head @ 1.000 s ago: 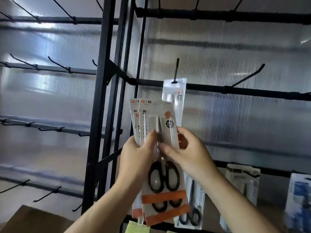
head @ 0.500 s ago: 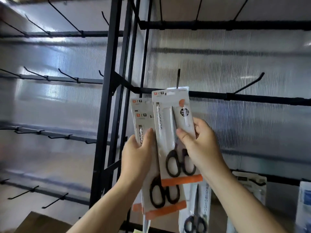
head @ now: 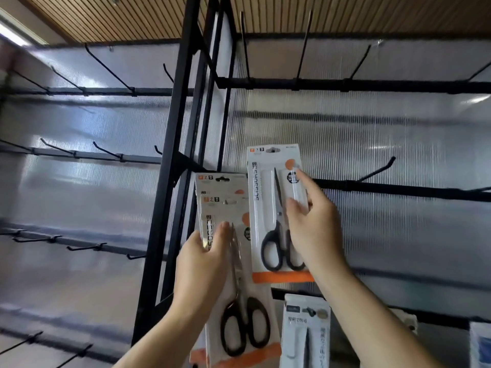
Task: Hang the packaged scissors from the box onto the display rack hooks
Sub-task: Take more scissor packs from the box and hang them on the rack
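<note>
Head view: right hand (head: 313, 229) at centre frame pinches one scissors pack (head: 268, 208), held upright in front of the rack bar (head: 398, 189), index finger stretched up its front. Left hand (head: 202, 261), lower centre, fingers curled round a stack of packs (head: 239, 282).

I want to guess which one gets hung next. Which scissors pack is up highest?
The single pack pinched by the right hand. Its top edge sits higher than the stacked packs in the left hand, which are lower and to its left.
</note>
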### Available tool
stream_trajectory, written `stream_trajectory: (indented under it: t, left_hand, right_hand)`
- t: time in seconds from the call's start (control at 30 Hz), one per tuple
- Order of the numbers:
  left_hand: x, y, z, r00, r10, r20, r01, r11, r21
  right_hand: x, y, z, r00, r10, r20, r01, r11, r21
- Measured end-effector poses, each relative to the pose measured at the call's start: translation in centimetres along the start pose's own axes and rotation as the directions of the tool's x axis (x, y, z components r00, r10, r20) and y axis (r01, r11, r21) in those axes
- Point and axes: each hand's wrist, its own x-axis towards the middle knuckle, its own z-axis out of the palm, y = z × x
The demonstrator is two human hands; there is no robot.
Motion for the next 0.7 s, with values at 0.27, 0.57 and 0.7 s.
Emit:
stream_trajectory:
  t: [0.27,0.57,0.7]
  left_hand:
    - [-0.2,-0.1,-0.9,0.998,0.009,-0.058,-0.005,0.998,0.067]
    - [0.5,-1.8,-2.1,0.996,0.003,-0.088,0.010,0.989,0.150]
    - [0.7,-1.9,-1.5,0.998,0.005,-0.060,0.006,0.986,0.168]
  right_hand:
    - [0.1,1.0,0.5,0.996,0.083,0.025,-0.081,0.994,-0.067]
    - [1.4,6.5,4.8,0.984,0.169,-0.049,-0.175,0.962,-0.208]
    - [2.0,7.4,5.7,0.976,0.216,-0.040,-0.218,0.929,-0.298]
